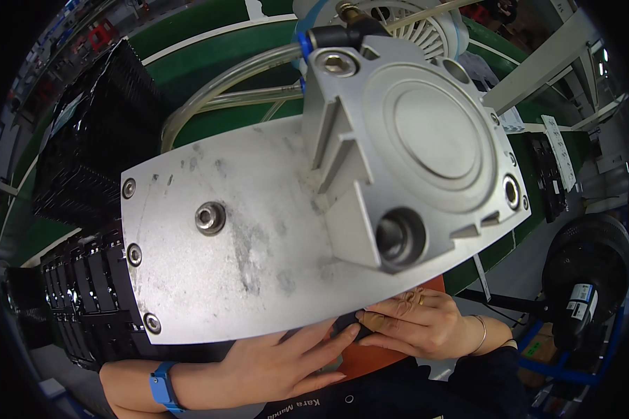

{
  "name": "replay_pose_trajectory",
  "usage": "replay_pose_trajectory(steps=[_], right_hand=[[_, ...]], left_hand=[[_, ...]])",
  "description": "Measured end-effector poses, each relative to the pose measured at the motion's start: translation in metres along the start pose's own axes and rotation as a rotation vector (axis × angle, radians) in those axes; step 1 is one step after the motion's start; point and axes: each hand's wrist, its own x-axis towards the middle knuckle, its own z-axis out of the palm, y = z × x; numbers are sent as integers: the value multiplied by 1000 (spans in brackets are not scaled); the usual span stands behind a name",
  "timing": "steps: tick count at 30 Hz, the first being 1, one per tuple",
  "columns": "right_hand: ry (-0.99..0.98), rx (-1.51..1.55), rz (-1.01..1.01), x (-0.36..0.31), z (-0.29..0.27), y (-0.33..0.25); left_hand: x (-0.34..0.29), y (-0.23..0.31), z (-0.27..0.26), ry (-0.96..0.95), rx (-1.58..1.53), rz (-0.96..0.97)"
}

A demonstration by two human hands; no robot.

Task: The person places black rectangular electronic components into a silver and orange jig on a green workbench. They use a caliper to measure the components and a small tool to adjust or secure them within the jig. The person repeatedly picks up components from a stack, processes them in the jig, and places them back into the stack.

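The right hand [426, 325], fingers bent, is at a dark piece [345, 324] between both hands, beside the near edge of a silver metal plate [272, 244]. The left hand [276, 363] extends its fingers there. Whether either grasps the piece cannot be told. An orange surface [376, 361] lies beneath. The plate carries a pneumatic cylinder [433, 133] at right; black trays [94, 140] stand stacked far left.

The bare left hand [276, 364] is stretched rightward, its fingers parted and gently bent, its wrist circled by a flat blue band [162, 388]. The bare right hand [428, 326] is turned inward, fingers curled, 1 gold-coloured ring [421, 300] worn. The fingertips of both are held close together.
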Motion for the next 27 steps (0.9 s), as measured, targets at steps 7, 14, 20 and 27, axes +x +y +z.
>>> replay_pose_trajectory(steps=[7,14,20,27], right_hand=[[-199,259,227,1,-9,-27],[96,1365,785,11,-26,-18],[3,971,740,18,-19,4],[78,974,523,20,-2,-42]], left_hand=[[-1,-1,3,47,-33,-2],[1,0,3,199,6,91],[1,-1,-8,372,-332,-61],[-10,19,-15,419,-1325,-410]])
